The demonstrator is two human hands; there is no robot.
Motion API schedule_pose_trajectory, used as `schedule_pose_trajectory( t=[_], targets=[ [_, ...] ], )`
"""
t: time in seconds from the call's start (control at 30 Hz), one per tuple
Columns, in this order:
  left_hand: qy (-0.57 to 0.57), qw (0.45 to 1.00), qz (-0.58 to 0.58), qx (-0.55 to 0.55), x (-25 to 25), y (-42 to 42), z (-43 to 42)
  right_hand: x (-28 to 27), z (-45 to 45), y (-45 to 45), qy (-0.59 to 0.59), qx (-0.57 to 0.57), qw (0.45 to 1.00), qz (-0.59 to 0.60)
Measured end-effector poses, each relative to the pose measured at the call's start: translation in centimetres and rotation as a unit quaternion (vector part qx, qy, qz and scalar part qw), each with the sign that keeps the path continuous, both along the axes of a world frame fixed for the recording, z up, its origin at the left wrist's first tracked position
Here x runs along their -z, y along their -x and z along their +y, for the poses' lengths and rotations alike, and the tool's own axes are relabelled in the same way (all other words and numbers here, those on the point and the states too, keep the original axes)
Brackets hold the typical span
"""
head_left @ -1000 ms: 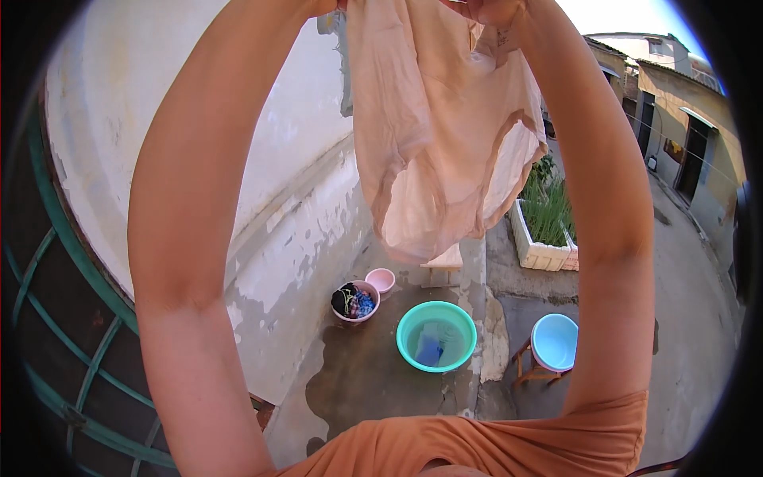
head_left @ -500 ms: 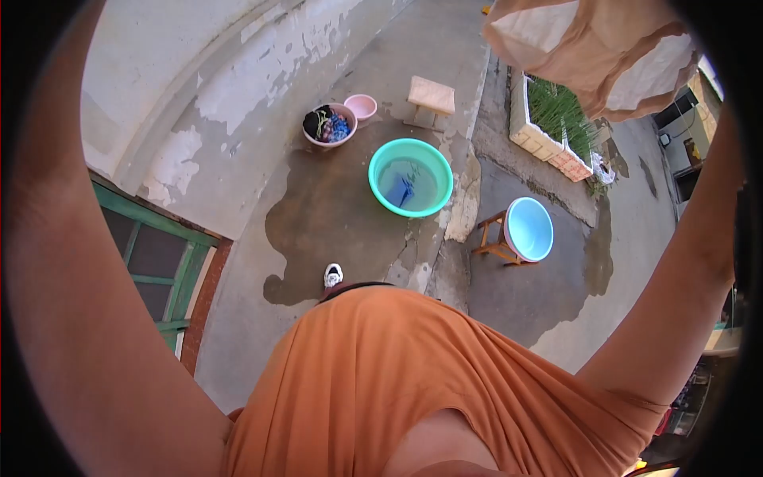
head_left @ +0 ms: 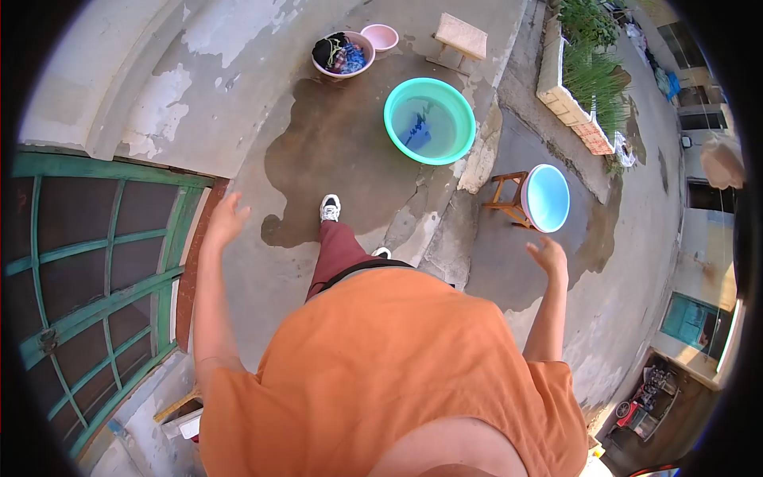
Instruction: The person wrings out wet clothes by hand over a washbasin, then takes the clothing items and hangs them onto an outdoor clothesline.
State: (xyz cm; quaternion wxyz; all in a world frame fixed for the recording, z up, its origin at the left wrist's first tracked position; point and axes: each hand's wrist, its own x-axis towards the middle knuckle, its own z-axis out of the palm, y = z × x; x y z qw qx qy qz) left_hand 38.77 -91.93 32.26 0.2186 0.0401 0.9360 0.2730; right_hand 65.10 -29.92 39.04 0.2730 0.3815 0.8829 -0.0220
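Observation:
My left hand (head_left: 228,219) hangs in the air near the green-framed window (head_left: 143,232), fingers apart and holding nothing. On the other side my right hand (head_left: 548,256) is also open, just below the light blue basin (head_left: 548,197) in the picture and not visibly holding anything. That basin rests on a small wooden stool (head_left: 507,195). Ahead on the wet ground sits a large green basin (head_left: 389,119) of water with dark blue cloth (head_left: 419,133) in it. A pale beige cloth (head_left: 723,160) hangs at the far right, away from both hands.
A pink basin (head_left: 343,73) of clothes stands beside a smaller pink basin (head_left: 380,36). A low stool (head_left: 462,36) is nearby. Green plants grow in a pale planter (head_left: 555,86) along a raised concrete edge. A red vehicle (head_left: 622,409) is at lower right.
Both arms have come down from overhead, bringing the hands into view, open. The beige cloth now appears farther off at the right edge. One foot has stepped forward and the view has shifted.

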Motion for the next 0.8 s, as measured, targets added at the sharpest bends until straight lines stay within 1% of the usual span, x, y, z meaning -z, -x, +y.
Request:
schedule_pose_trajectory(
  t=[0.03,0.07,0.1,0.13,0.17,0.2,0.27,0.3,0.33,0.37,0.4,0.43,0.47,0.5,0.53,0.6,0.7,0.73,0.8],
  targets=[
    [0.088,0.992,-0.092,0.020,6.3,-2.7,-3.9,1.6,-1.2,-1.3,0.052,-0.182,0.952,-0.243],
    [0.133,0.972,-0.192,0.016,11.6,-5.9,-7.2,4.1,-2.1,-2.6,0.188,0.045,0.973,-0.124],
    [0.161,0.955,-0.232,0.093,14.5,-9.1,-9.5,6.7,-3.0,-4.5,0.298,0.276,0.914,0.007],
    [0.112,0.922,-0.368,-0.033,17.3,-11.8,-11.2,8.5,-3.6,-6.2,0.280,0.266,0.922,-0.004],
    [0.124,0.890,-0.430,-0.092,13.3,-12.1,-8.8,10.2,-3.8,-6.8,0.263,0.250,0.932,-0.009],
    [0.111,0.878,-0.452,-0.110,13.7,-12.2,-8.8,11.5,-4.1,-6.5,0.247,0.230,0.941,-0.011],
    [0.074,0.873,-0.462,-0.137,16.1,-11.2,-10.6,13.3,-5.5,-5.5,0.204,0.111,0.972,-0.038],
    [0.046,0.875,-0.454,-0.162,17.4,-9.3,-11.9,13.6,-6.1,-4.4,0.181,0.050,0.981,-0.053],
    [-0.004,0.876,-0.441,-0.198,19.3,-6.8,-13.8,13.3,-7.1,-2.7,0.234,0.148,0.961,-0.015],
    [-0.078,0.870,-0.420,-0.246,21.6,-4.0,-15.9,12.4,-8.6,0.0,0.282,0.241,0.928,0.022],
    [-0.154,0.857,-0.397,-0.291,23.0,-1.0,-16.8,11.7,-9.7,2.1,0.328,0.330,0.883,0.060],
    [-0.176,0.864,-0.359,-0.305,23.2,2.7,-16.6,11.7,-10.3,3.7,0.330,0.344,0.877,0.067],
    [-0.161,0.883,-0.324,-0.301,22.0,6.5,-15.4,12.0,-10.9,5.4,0.333,0.358,0.869,0.075],
    [-0.083,0.919,-0.261,-0.284,16.9,11.4,-10.5,12.2,-11.6,6.8,0.336,0.373,0.861,0.081],
    [-0.076,0.935,-0.237,-0.251,14.6,15.5,-8.1,12.3,-12.2,7.9,0.340,0.387,0.852,0.093],
    [-0.124,0.961,-0.150,-0.196,15.0,21.7,-6.1,12.2,-12.8,9.9,0.342,0.415,0.835,0.116],
    [-0.131,0.968,-0.157,-0.145,13.3,28.7,-1.6,12.3,-13.6,11.9,0.334,0.455,0.819,0.099],
    [-0.128,0.969,-0.164,-0.130,13.1,29.7,-0.2,12.8,-13.7,12.1,0.342,0.464,0.812,0.088],
    [-0.123,0.972,-0.169,-0.105,12.9,32.0,2.5,13.7,-13.2,13.0,0.349,0.458,0.816,0.054]
  ],
)
